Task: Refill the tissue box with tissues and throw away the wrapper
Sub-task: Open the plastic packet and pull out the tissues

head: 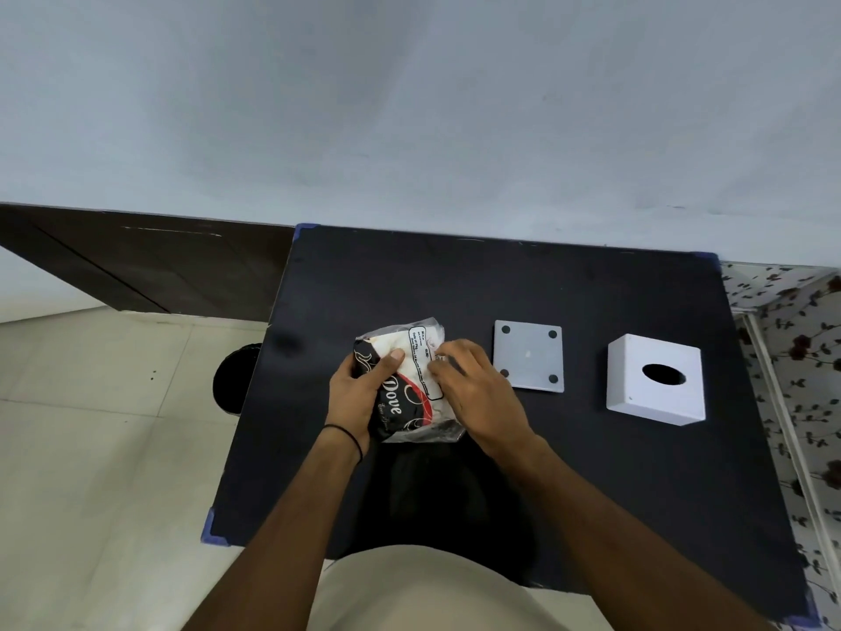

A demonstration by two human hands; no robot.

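Note:
A tissue pack in a black, red and clear wrapper sits on the black table near its middle. My left hand grips the pack's left side, thumb on top. My right hand pinches the wrapper at the pack's right side. To the right stands the white cube tissue box with an oval hole facing up. Between the pack and the box lies the box's white base plate, flat, with black round feet showing.
A black round bin stands on the tiled floor just left of the table. A wall runs behind the table. A flowered cloth surface lies to the right of the table.

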